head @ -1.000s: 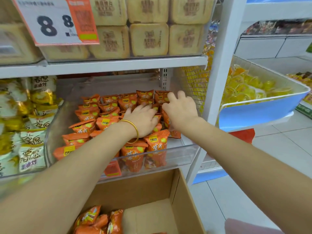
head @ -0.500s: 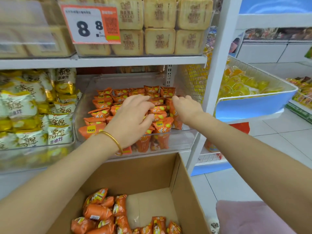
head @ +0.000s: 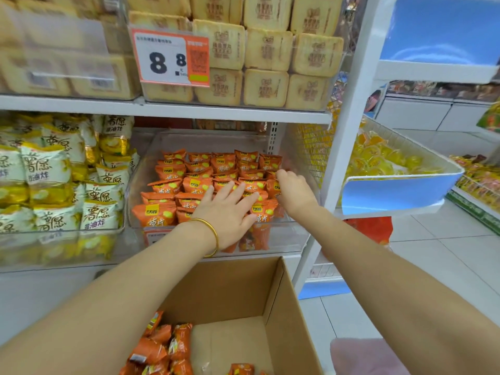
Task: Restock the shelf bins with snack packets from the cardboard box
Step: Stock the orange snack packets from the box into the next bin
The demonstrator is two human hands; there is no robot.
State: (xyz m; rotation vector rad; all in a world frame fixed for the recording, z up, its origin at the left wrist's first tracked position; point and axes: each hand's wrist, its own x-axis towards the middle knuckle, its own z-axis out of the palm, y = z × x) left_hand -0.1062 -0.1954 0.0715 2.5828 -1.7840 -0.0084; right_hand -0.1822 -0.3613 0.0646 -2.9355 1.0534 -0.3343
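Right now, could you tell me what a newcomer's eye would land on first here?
Probably the orange snack packets filling the clear bin on the middle shelf, with the left hand flat on them and the right hand at their right edge. Then the price tag above, and the cardboard box below.

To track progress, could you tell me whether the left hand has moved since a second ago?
Yes: the left hand has drawn back toward the front wall of the clear bin.

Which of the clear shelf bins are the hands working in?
The middle-shelf bin of orange packets, right of the yellow-and-white packets. The left hand lies flat on them; the right hand reaches in.
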